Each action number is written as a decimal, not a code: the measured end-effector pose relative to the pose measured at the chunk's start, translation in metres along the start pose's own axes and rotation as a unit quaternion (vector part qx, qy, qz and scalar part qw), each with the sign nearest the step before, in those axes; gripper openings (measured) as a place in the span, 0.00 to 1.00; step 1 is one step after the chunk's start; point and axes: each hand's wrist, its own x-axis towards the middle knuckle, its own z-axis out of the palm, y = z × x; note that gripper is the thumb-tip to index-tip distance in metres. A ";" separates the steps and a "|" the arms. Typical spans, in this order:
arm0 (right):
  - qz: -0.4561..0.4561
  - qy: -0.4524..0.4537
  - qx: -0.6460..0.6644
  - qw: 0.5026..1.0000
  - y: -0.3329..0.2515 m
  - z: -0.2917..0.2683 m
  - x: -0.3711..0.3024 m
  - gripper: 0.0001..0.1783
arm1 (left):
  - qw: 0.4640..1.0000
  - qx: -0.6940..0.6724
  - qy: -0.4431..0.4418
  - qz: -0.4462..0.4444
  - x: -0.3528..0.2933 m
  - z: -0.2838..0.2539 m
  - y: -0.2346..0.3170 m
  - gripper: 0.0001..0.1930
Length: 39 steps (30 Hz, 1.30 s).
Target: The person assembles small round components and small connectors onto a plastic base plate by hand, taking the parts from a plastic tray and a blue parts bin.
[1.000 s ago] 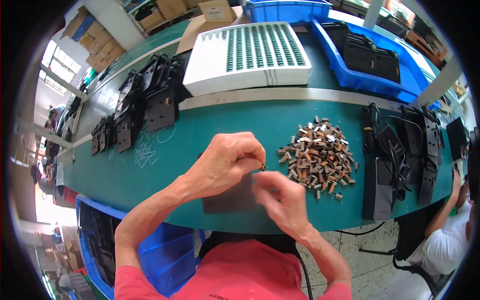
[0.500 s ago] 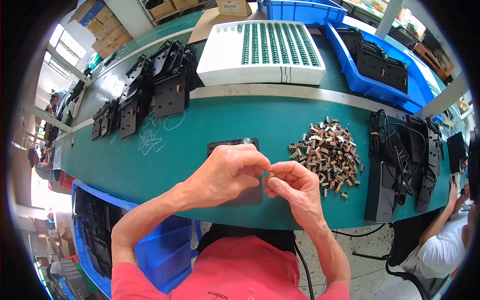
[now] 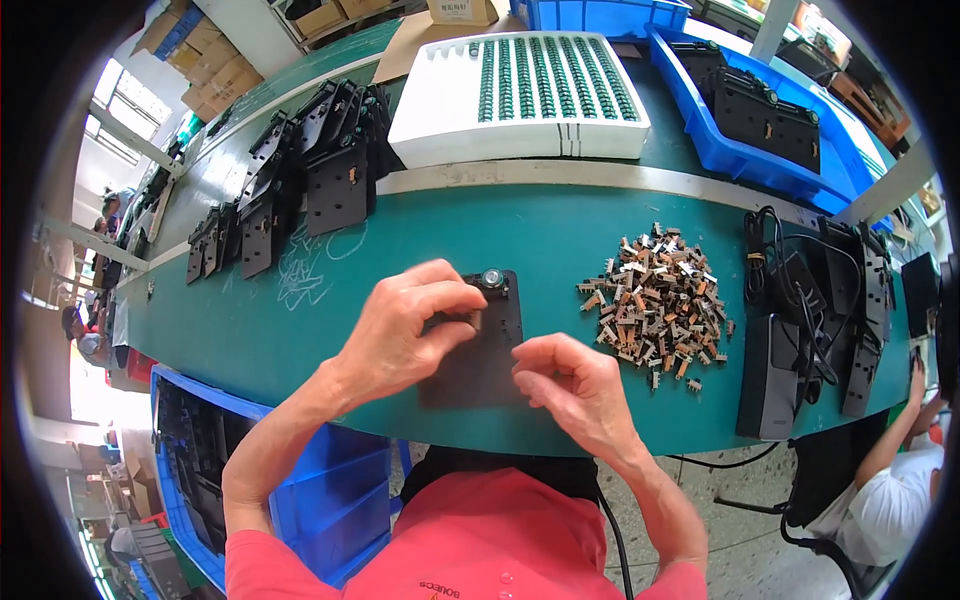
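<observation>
A flat black plastic panel [image 3: 468, 382] lies on the green bench in front of me, with a round silvery green-rimmed part [image 3: 491, 279] at its far edge. Over the panel's left side, my left hand [image 3: 405, 325] pinches a small slide switch [image 3: 475, 320] between thumb and fingers; most of the switch is hidden. My right hand [image 3: 575, 390] hovers by the panel's right edge, fingers bent and a gap between thumb and forefinger, with nothing visible in it. Right of the panel is a heap of small brown and silver slide switches [image 3: 655, 305].
A white foam tray [image 3: 520, 148] with rows of green-rimmed parts stands behind. Black panels [image 3: 338, 190] are stacked at the left, others in a blue bin [image 3: 735, 170] at far right. A black power adapter [image 3: 768, 375] with cables lies right. Another blue bin [image 3: 325, 490] stands at lower left.
My hands, together over the panel before, have parted. The left moved a little left with the switch; the right drew back toward me, uncovering more of the panel and its round part.
</observation>
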 end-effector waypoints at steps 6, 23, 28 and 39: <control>-0.138 0.000 -0.175 0.975 0.005 0.003 0.001 0.08 | 0.984 0.172 0.028 0.039 -0.004 0.012 -0.008 0.12; -0.112 0.031 -0.152 0.982 0.010 0.003 0.000 0.08 | 0.971 0.229 0.028 0.069 0.004 0.036 -0.010 0.10; -0.116 0.028 -0.149 0.982 0.010 0.003 0.001 0.08 | 0.965 0.248 0.029 0.074 0.004 0.038 -0.008 0.10; -0.110 0.026 -0.144 0.983 0.009 0.003 0.000 0.08 | 0.967 0.241 0.030 0.070 0.004 0.037 -0.008 0.11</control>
